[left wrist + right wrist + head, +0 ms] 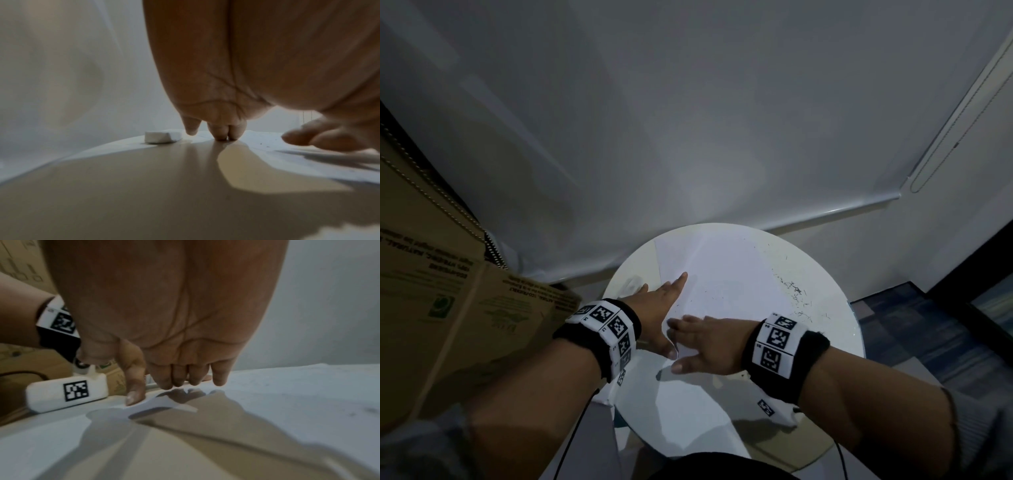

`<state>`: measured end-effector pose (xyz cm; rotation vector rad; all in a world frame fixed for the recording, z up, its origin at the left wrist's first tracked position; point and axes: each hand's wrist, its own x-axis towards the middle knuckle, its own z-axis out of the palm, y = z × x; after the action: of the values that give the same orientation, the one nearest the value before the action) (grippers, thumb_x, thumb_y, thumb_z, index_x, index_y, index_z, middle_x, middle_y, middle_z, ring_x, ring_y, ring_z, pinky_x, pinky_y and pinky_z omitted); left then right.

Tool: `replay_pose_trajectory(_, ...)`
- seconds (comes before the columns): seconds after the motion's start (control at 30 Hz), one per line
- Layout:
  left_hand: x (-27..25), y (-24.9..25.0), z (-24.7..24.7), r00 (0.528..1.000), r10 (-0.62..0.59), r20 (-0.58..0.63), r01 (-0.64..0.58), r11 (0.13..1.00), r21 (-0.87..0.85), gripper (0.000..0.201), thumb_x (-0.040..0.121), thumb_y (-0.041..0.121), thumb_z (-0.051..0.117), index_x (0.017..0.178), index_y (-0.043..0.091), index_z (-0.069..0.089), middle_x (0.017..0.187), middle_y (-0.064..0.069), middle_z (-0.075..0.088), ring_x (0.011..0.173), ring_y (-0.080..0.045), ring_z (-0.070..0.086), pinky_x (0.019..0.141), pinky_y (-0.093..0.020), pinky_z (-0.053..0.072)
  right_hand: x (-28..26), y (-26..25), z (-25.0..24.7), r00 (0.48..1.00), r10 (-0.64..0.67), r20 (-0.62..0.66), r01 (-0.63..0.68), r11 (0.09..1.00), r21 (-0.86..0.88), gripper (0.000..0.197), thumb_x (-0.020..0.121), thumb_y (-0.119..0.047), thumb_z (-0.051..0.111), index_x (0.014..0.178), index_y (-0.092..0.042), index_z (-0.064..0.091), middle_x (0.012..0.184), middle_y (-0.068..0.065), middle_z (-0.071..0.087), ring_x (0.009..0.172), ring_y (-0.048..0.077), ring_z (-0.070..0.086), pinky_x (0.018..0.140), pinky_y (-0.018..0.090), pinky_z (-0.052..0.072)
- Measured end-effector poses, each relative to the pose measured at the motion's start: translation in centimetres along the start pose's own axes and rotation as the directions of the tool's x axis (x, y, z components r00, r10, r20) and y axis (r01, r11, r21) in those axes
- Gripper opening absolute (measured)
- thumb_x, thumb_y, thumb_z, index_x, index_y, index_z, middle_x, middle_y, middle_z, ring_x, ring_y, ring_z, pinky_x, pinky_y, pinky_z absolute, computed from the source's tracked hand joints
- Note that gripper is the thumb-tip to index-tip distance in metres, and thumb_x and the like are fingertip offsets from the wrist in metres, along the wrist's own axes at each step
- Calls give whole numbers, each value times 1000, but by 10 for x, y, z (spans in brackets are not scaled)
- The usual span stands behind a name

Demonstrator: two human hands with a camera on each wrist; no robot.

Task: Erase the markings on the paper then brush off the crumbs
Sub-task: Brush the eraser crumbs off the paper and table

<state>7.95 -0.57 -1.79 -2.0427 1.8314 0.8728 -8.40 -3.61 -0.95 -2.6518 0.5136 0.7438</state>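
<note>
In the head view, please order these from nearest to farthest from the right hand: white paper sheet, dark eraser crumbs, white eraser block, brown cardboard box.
1. White paper sheet: under the right hand.
2. Dark eraser crumbs: on the table, beyond the right wrist.
3. White eraser block: beyond the left hand.
4. Brown cardboard box: far left.

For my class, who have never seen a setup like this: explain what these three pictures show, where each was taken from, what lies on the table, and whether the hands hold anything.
A person wears three cameras: one on the head looking down, one under each wrist looking along the palm. The left hand and right hand both rest with straight fingers on a white sheet of paper on a round white table. Neither holds anything. An eraser lies on the table beyond the left fingers. Dark crumbs are scattered to the right.
</note>
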Motion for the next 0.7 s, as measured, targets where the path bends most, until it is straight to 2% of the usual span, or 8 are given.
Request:
replay_pose_trajectory(0.07, 1, -2, 1, 1000, -6, -7, 6, 1000, -4, 141, 68, 47, 84, 141, 40, -37, 164, 2, -7, 149, -36, -7, 119, -50, 8, 9, 2, -2, 998, 50, -30, -50, 999, 13, 76, 96, -60, 24, 153, -13, 7, 160, 4, -2, 147, 19, 1, 119, 43, 9)
replay_pose_trajectory(0.2, -2, -1, 2, 1000, -5, -21, 6, 1000, 24, 138, 69, 55, 81, 141, 39, -36, 164, 2, -7, 149, -37, -5, 119, -49, 9, 7, 27, -6, 964, 259, -65, -254, 964, 75, 87, 92, -66, 26, 151, -9, -2, 159, 6, -9, 147, 20, -3, 119, 41, 6)
replay_pose_trajectory(0.3, -1, 0, 1, 1000, 1, -23, -1, 1000, 25, 138, 69, 53, 81, 142, 39, -36, 164, 2, -7, 149, -36, -5, 120, -49, 9, 0, 20, -6, 984, 172, -42, -169, 984, 59, 86, 91, -67, 26, 152, -13, 0, 160, 4, -9, 147, 19, -4, 120, 41, 4)
replay_pose_trajectory(0.4, -2, 0, 1, 1000, -5, -12, 5, 1000, -5, 136, 72, 44, 81, 142, 39, -36, 164, 2, -7, 149, -35, -7, 119, -49, 11, 7, 2, -3, 997, 79, -12, -78, 996, 39, 81, 92, -65, 26, 153, -14, 7, 160, 3, -6, 147, 20, -1, 119, 44, 7)
replay_pose_trajectory(0.47, -3, 0, 1, 1000, -4, -21, 4, 1000, 15, 137, 71, 47, 82, 142, 39, -35, 164, 2, -6, 149, -36, -6, 119, -50, 11, 12, 8, -4, 990, 133, -40, -131, 990, 54, 82, 93, -64, 26, 153, -13, 4, 160, 4, -6, 147, 20, -1, 119, 44, 7)
replay_pose_trajectory(0.6, -5, 0, 0, 1000, -2, -14, 2, 1000, 23, 137, 70, 53, 81, 143, 38, -35, 164, 4, -8, 149, -35, -6, 119, -49, 11, -2, 51, -8, 924, 381, -41, -372, 917, 140, 87, 92, -66, 26, 151, -10, -4, 159, 5, -12, 147, 20, -4, 120, 43, 7)
replay_pose_trajectory(0.63, -6, 0, -1, 1000, 1, -11, -1, 1000, 21, 137, 71, 53, 81, 143, 38, -34, 163, 3, -9, 149, -34, -6, 119, -48, 10, -8, 56, -8, 919, 393, -40, -384, 912, 143, 88, 91, -67, 26, 151, -10, -5, 159, 5, -12, 147, 20, -4, 120, 43, 7)
replay_pose_trajectory(0.7, -7, 1, -2, 1000, 12, -12, -11, 1000, 22, 137, 71, 52, 81, 144, 36, -34, 163, 1, -10, 149, -35, -6, 119, -47, 9, -19, 49, -6, 943, 328, -55, -320, 940, 120, 89, 90, -67, 27, 151, -11, -6, 159, 4, -13, 147, 19, -6, 120, 41, 4)
